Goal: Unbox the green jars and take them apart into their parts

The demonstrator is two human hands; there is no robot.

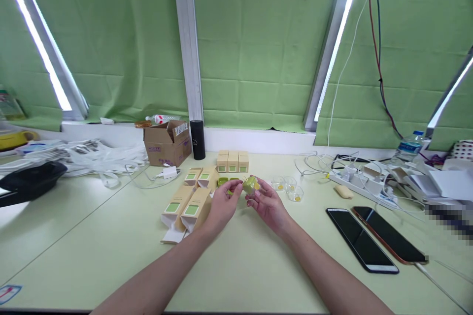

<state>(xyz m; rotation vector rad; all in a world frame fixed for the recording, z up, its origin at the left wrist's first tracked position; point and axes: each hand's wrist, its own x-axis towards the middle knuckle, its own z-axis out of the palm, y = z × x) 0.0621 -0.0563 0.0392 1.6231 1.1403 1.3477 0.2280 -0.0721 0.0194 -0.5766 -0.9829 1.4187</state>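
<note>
Over the middle of the table, both hands meet at a small rounded green object (251, 185) with a thin pale tip; its exact kind is unclear. My left hand (224, 203) pinches at the tip side, fingers closed. From the other side, the fingers of my right hand (271, 205) close around the body. Further green pieces (222, 181) lie behind my left hand, partly hidden. Left of that hand, several kraft paper boxes (197, 206) with green labels lie with flaps open. Clear plastic cups (295, 194) with yellow bits inside stand right of my right hand.
Small kraft boxes (232, 162) stand in a row at the back, near a black cylinder (197, 140) and a cardboard carton (167, 145). Two phones (362, 241) lie at right, before a power strip (364, 189) with tangled cables. White straps (92, 157) heap at left.
</note>
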